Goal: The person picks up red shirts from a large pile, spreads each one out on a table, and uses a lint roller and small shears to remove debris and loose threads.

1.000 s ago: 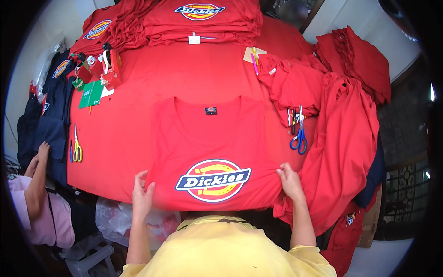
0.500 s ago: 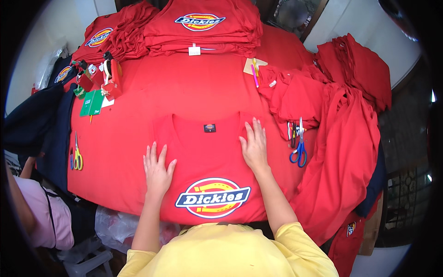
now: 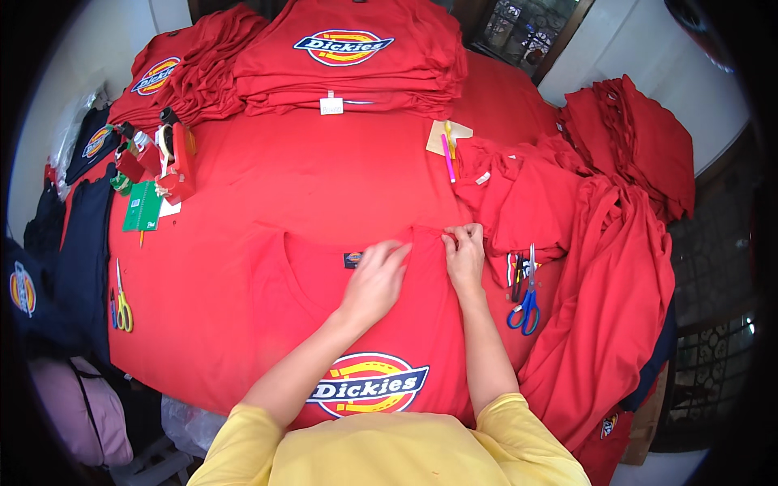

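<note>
A red T-shirt (image 3: 405, 324) lies spread in front of me, its collar away from me and its printed oval logo near my body. My right hand (image 3: 464, 257) pinches the shirt's fabric at the right shoulder, fingertips pressed together. Across the right side of the neckline hovers my left hand (image 3: 375, 282), partly covering the dark neck label (image 3: 352, 260). Motion smears its fingers, so I cannot tell whether they touch the cloth.
Blue-handled scissors (image 3: 527, 312) lie right of the shirt; yellow-handled scissors (image 3: 123, 312) lie far left. Folded red shirts (image 3: 348, 77) are stacked at the back. Loose red garments (image 3: 608, 283) heap at right. A red tape dispenser (image 3: 180, 166) stands behind a green notebook (image 3: 143, 206).
Both hands were flat on the shirt's sides. My left hand has moved right and up to the neckline; my right hand has closed on the shoulder fabric.
</note>
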`<state>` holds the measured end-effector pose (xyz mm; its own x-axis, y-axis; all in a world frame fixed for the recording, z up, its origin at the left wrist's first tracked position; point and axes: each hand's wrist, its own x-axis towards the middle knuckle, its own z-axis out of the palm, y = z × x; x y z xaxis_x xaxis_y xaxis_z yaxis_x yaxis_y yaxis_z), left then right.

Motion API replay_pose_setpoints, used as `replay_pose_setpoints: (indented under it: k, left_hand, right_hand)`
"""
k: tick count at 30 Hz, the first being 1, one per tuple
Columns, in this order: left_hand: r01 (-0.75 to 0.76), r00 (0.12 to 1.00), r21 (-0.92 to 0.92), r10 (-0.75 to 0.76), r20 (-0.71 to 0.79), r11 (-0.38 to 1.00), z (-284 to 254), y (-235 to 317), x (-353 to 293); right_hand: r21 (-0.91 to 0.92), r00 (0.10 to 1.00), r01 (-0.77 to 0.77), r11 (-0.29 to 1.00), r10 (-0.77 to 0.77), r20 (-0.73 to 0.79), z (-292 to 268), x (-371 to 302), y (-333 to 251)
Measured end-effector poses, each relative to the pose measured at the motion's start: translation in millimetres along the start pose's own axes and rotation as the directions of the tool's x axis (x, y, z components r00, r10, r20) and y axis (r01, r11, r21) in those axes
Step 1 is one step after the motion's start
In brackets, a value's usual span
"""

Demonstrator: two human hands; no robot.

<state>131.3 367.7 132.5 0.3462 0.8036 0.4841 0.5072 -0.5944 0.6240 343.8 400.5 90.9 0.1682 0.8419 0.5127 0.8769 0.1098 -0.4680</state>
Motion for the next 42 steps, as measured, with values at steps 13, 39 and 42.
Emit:
replay_pose_setpoints:
  k: [13, 39, 42]
  left_hand:
    - [0.649, 0.752, -0.530, -0.569, 0.334, 0.546, 52.5, 14.0, 20.8]
    - [0.359, 0.755, -0.932, -0.603, 0.258, 0.050, 17.6, 58.0, -33.3]
    - [0.424, 0.758, -0.903, -0.570, 0.319, 0.059, 22.9, 57.9, -34.8]
  right_hand:
    - [0.455, 0.972, -0.233, 0.859, 0.218, 0.087, -51.3, -47.4, -51.3]
    - [0.730, 0.721, -0.682, 0.054, 0.221, 0.657, -130.8, -88.2, -56.1]
    - [0.697, 0.680, -0.666, -0.267, 0.167, 0.714, -126.5, -116.0, -83.3]
